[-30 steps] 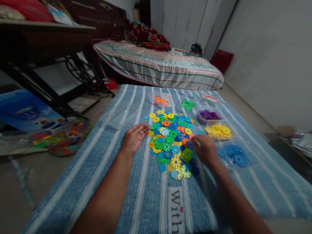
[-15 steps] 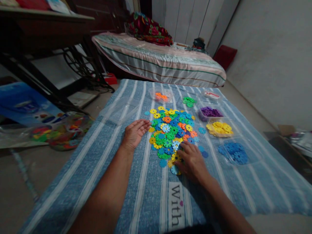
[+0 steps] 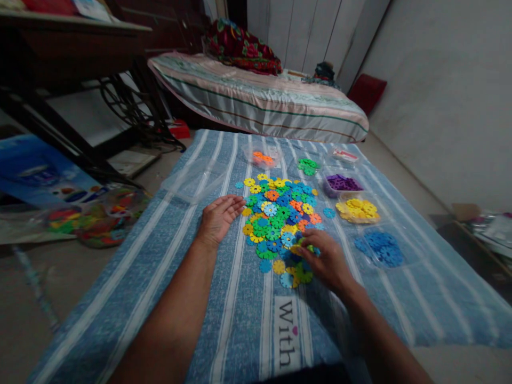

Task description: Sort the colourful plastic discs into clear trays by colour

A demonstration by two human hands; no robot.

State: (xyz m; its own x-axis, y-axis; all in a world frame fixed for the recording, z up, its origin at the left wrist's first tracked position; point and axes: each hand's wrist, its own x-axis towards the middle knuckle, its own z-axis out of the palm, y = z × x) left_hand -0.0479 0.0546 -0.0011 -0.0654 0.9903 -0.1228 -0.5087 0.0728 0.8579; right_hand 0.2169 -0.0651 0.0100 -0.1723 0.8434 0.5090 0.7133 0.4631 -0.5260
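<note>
Head view: sorted disc piles (image 3: 357, 209) flank mixed heap (image 3: 280, 213)

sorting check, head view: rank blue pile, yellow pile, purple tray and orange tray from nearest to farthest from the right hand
From the right hand:
1. blue pile, just to its right.
2. yellow pile, beyond the blue one.
3. purple tray, farther back right.
4. orange tray, at the far side of the mixed pile.
</note>
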